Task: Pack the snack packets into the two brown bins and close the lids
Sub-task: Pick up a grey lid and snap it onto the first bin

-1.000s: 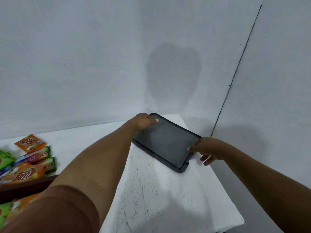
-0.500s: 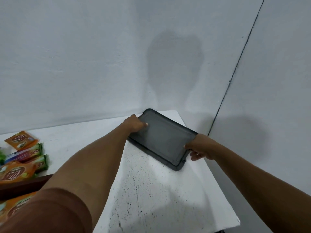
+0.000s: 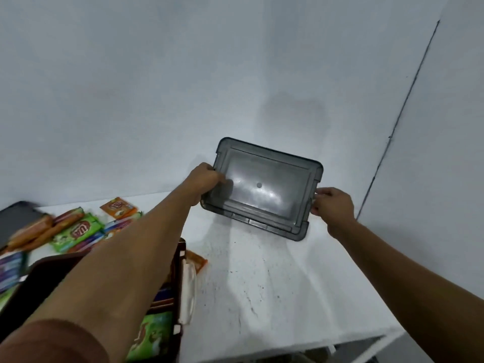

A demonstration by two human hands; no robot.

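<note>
A dark grey translucent lid (image 3: 264,189) is lifted off the white table (image 3: 275,284) and tilted with its underside toward me. My left hand (image 3: 205,183) grips its left edge, and my right hand (image 3: 331,206) grips its right edge. Below my left forearm stands an open brown bin (image 3: 180,271) with a white latch on its side; snack packets (image 3: 154,336) lie inside it. More orange, green and blue snack packets (image 3: 76,229) lie loose on the table at the left. A single orange packet (image 3: 195,260) lies by the bin's far corner.
A second dark lid or bin edge (image 3: 15,221) shows at the far left. White walls meet in a corner behind the table. The table's right edge and front corner (image 3: 379,334) are near my right arm.
The lid lay flat on the table's far right corner with both hands at its edges. Now it is raised off the table and tipped up, and the view has swung down and left.
</note>
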